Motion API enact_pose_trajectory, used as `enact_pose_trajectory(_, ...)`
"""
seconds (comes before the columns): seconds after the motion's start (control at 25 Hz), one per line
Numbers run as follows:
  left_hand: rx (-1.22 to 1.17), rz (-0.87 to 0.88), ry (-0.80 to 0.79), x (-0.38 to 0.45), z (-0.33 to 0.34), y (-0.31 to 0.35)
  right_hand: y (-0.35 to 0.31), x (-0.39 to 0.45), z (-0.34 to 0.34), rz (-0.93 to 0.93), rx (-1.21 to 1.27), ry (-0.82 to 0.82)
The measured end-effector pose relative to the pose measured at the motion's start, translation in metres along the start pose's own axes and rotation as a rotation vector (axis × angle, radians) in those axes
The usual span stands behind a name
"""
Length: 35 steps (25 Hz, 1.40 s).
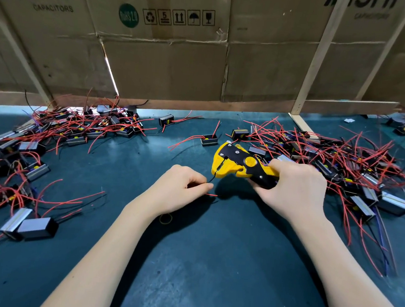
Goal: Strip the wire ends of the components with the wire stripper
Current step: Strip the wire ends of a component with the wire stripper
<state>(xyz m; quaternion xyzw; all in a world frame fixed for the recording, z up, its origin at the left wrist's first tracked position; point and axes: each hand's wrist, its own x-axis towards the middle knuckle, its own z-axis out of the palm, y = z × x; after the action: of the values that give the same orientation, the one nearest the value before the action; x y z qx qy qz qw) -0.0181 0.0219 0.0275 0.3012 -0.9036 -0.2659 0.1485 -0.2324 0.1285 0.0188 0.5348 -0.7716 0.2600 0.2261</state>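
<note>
My right hand (294, 186) grips the handles of a yellow and black wire stripper (237, 165), whose jaws point left. A thin black wire (213, 177) runs from the jaws down to my left hand (181, 188), which pinches it between thumb and fingers. A short red wire end (211, 194) sticks out to the right of the same hand. The component these wires belong to is hidden under my left hand.
Piles of small black box components with red wires lie on the dark green mat (211, 264): one pile at far left (25, 152), one at the back left (111, 123), one at right (342, 163). A cardboard wall (170, 64) closes the back. A rubber band (165, 218) lies near my left wrist.
</note>
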Motion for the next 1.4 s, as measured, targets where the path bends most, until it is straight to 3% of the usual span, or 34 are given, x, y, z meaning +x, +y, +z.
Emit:
enact_pose_trajectory(0.32,0.003,-0.043,0.245,0.003,0.006,0.004,0.005,0.000,0.009,0.088,0.008,0.136)
enact_pose_trajectory(0.52,-0.070,-0.037,0.166,0.001,0.000,0.007,0.001,-0.002,0.009,0.140,0.072,0.174)
enact_pose_trajectory(0.72,-0.221,0.056,0.078,-0.002,-0.009,0.009,-0.006,-0.002,0.009,0.231,0.203,0.053)
enact_pose_trajectory(0.88,-0.106,0.033,-0.054,-0.005,-0.004,0.004,0.008,0.006,0.006,0.467,0.459,0.038)
enact_pose_trajectory(0.96,-0.093,-0.002,0.056,-0.001,-0.001,0.001,0.015,0.007,0.004,0.482,0.406,0.067)
enact_pose_trajectory(1.04,-0.283,0.001,0.154,0.001,0.001,0.004,0.013,0.006,0.004,0.471,0.399,0.057)
enact_pose_trajectory(1.16,-0.472,0.037,0.101,0.000,0.005,0.008,0.008,0.005,0.005,0.434,0.432,0.037)
enact_pose_trajectory(1.28,-0.202,-0.069,0.350,0.007,-0.010,-0.017,0.011,0.006,0.002,0.413,0.463,0.035)
enact_pose_trajectory(1.4,0.348,-0.464,0.799,-0.002,-0.055,-0.073,0.011,0.006,-0.001,0.407,0.476,0.038)
